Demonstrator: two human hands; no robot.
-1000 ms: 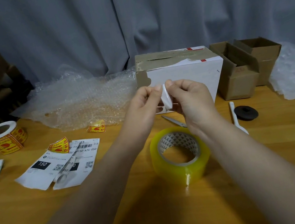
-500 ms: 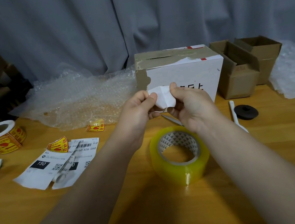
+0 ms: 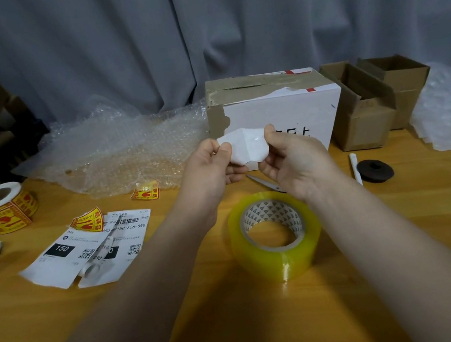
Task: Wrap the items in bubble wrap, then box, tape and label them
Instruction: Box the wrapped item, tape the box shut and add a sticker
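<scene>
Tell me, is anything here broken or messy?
Yes. The white box looks damaged: its white skin is torn away along the top and left corner, baring brown cardboard. A yellow sticker lies curled on the table.

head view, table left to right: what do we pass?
Sticker roll → shipping labels → left hand → white paper piece, pinched by both hands → right hand → black disc. Tape roll and boxes overlap, so they are left out.

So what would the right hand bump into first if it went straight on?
Probably the big white-fronted cardboard box just behind the right hand and its white paper scrap, though the gap is hard to judge.
</scene>
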